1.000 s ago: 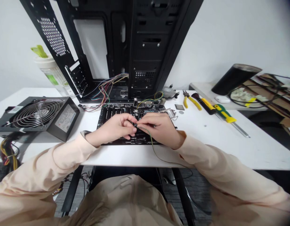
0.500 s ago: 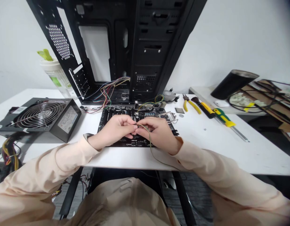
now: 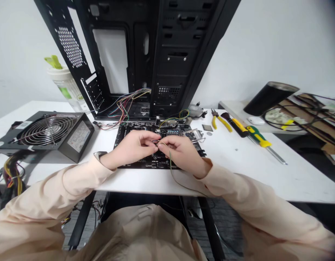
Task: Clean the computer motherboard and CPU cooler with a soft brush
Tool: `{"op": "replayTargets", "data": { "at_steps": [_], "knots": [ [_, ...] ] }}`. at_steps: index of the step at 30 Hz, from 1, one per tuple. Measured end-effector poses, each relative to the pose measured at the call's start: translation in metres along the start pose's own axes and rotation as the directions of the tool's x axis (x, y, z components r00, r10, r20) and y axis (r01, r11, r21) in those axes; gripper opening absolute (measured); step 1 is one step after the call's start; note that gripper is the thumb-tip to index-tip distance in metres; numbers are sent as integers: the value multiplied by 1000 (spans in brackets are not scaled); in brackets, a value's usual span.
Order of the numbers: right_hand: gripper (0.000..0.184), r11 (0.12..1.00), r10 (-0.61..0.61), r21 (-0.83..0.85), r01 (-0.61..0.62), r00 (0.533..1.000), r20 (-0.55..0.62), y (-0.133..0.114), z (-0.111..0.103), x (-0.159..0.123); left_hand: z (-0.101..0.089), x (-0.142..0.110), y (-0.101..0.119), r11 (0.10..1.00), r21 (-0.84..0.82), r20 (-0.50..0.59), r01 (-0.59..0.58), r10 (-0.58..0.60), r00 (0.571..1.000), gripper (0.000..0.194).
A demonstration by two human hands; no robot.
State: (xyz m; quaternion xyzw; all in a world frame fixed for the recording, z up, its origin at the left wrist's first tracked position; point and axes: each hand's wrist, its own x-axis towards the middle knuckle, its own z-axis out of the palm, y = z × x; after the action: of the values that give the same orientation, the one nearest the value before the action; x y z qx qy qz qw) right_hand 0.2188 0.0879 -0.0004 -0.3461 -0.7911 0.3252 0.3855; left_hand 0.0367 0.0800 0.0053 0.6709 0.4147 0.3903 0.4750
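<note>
Both hands meet over a black motherboard (image 3: 137,165) that lies flat on the white table. Thin wires (image 3: 171,165) run from my right hand (image 3: 180,150) down past the table's front edge; its thumb and fingers pinch them near their upper end. My left hand (image 3: 138,145) closes its fingertips beside that same end, touching or almost touching the right fingertips. What sits between the left fingers is too small to make out. The hands hide the middle of the board. Behind it, a cooler fan (image 3: 196,111) with a yellow-green cable lies on the table.
A black computer case (image 3: 180,72) stands behind the board, with coloured wires (image 3: 126,105) hanging out. At left sit a power supply (image 3: 75,139) and a cup (image 3: 66,85). Pliers (image 3: 221,121), a brush (image 3: 235,124), a screwdriver (image 3: 261,139) and a black cylinder (image 3: 270,98) lie at right.
My left hand has turned slightly, its fingers now less curled around the wire end. The wires hang a little further left below my right hand. The view has shifted slightly.
</note>
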Motion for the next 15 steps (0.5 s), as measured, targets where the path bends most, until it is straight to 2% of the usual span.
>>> {"op": "replayTargets", "data": {
  "at_steps": [7, 11, 15],
  "knots": [
    [21, 973, -120, -192, 131, 990, 72, 5, -3, 1, -4, -2, 4, 944, 266, -20, -195, 208, 978, 25],
    [16, 873, -254, -368, 319, 943, 213, 11, -5, 1, -4, -4, 10, 880, 372, 25, -296, 309, 951, 22],
    [14, 807, -306, -419, 415, 902, 305, 15, -6, -1, -5, -6, 11, 843, 431, 78, -322, 321, 944, 23]
  ]
}}
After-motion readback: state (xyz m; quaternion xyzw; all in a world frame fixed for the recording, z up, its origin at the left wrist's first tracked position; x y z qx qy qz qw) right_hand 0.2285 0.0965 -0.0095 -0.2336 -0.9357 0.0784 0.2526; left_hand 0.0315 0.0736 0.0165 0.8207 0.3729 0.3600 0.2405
